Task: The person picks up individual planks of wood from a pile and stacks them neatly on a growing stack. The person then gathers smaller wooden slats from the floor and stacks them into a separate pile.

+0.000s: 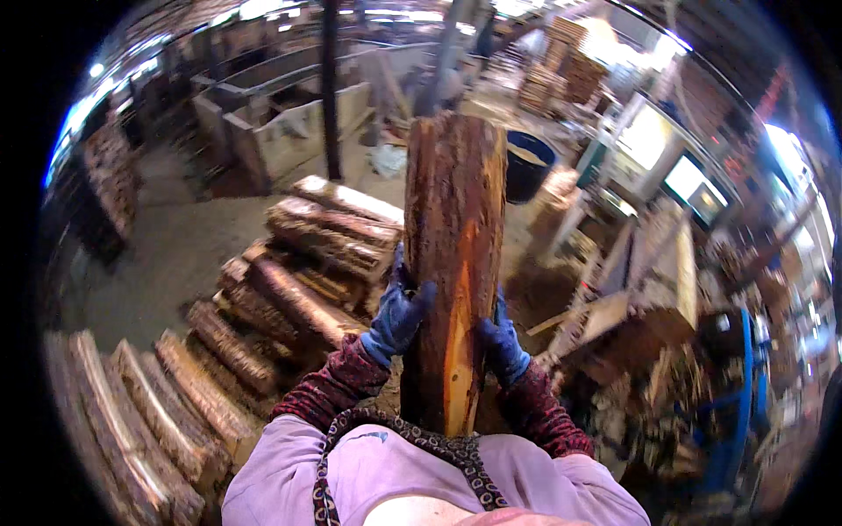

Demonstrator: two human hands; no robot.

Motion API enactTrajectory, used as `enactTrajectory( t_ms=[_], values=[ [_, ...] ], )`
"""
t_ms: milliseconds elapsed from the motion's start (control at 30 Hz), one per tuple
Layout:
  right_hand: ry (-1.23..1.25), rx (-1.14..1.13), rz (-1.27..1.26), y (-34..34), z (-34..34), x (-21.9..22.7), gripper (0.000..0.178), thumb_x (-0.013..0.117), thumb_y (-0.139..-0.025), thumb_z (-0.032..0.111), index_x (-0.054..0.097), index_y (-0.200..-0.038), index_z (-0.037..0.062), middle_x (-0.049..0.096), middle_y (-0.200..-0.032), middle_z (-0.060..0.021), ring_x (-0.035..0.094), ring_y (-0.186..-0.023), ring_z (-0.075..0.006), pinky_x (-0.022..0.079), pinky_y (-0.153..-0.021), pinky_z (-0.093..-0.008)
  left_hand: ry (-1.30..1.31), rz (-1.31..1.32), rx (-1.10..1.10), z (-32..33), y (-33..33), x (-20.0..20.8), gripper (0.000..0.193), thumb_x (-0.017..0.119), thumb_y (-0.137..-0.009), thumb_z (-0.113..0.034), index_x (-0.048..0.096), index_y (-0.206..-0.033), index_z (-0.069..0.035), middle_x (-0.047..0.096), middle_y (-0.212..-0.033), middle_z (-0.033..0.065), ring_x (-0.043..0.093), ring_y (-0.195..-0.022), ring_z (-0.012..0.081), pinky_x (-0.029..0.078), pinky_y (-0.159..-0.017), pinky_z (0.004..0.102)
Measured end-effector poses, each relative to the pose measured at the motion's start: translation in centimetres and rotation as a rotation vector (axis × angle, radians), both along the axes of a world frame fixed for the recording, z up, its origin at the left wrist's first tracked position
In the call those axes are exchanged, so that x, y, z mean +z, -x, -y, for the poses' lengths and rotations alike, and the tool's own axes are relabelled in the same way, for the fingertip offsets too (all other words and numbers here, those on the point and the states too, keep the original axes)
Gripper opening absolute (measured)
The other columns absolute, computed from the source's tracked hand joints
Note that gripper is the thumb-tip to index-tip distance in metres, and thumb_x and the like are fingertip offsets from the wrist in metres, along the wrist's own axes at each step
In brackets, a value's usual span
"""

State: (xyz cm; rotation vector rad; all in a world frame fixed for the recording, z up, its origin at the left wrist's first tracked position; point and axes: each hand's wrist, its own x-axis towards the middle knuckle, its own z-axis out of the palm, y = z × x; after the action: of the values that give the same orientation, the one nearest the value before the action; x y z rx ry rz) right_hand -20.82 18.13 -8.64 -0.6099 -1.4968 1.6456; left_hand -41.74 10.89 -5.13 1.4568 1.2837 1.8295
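Observation:
A thick log (452, 228) with reddish-brown bark stands lengthwise in front of my chest, its near end close to my body. Along its lower part runs a bare orange-yellow strip of wood. My left hand (396, 317), in a blue glove, grips the log's left side, thumb over the bark. On the opposite side my right hand (504, 340), also blue-gloved, is pressed round the log, its fingers partly hidden behind it. Both hands hold it between them.
Several split logs are stacked in a pile (298, 263) to my left, with more logs (167, 403) lower left. A dark tub (529, 167) stands beyond the log. At right are a wooden trough (653, 280), a blue metal frame (745, 394) and scrap wood. A dark post (331, 96) rises ahead.

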Motion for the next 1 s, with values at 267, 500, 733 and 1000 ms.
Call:
enactTrajectory(
  t_ms=[267,500,733,1000],
  values=[
    [-0.16,-0.337,-0.326,-20.2,2.6,9.1,0.097,0.074,-0.091,0.021,0.015,-0.168,0.0165,0.042,-0.158,-0.0094,0.052,-0.133,-0.0284,0.047,-0.109,-0.0454,-0.321,0.159,-0.87,-8.2,-18.8,13.3,0.102,0.07,-0.094,-0.045,0.011,-0.164,0.001,0.034,-0.164,0.02,0.036,-0.149,0.0281,0.031,-0.122,0.0389],
    [-0.259,-0.433,-0.31,-34.7,-6.5,24.1,0.066,0.047,-0.105,0.053,0.044,-0.154,0.0093,0.051,-0.151,-0.0158,0.053,-0.135,-0.0313,0.047,-0.11,-0.0462,-0.212,0.052,-0.766,-18.9,-33.7,27.4,0.12,0.072,-0.083,-0.069,0.019,-0.16,0.008,0.035,-0.16,0.0311,0.034,-0.15,0.041,0.03,-0.123,0.0401],
    [-0.267,-0.665,0.421,-51.6,-33.8,24.3,0.047,0.056,-0.106,0.038,0.064,-0.135,0.0017,0.066,-0.132,-0.0097,0.062,-0.119,-0.0209,0.046,-0.11,-0.0369,-0.444,-0.062,-0.726,-17.5,-32.1,15.2,0.079,0.077,-0.094,-0.034,0.04,-0.154,0.001,0.045,-0.156,0.0234,0.038,-0.15,0.0318,0.032,-0.122,0.0426],
    [-0.32,-0.679,1.437,-43.2,-40.5,27.7,0.072,0.052,-0.099,0.064,0.065,-0.136,0.0034,0.067,-0.138,-0.0149,0.064,-0.122,-0.0324,0.048,-0.104,-0.0429,0.551,-0.223,-0.241,-6.3,-9.6,-17.9,0.064,0.079,-0.091,-0.039,0.06,-0.137,0.001,0.069,-0.129,0.0222,0.068,-0.119,0.0304,0.053,-0.102,0.0399]
  ],
)
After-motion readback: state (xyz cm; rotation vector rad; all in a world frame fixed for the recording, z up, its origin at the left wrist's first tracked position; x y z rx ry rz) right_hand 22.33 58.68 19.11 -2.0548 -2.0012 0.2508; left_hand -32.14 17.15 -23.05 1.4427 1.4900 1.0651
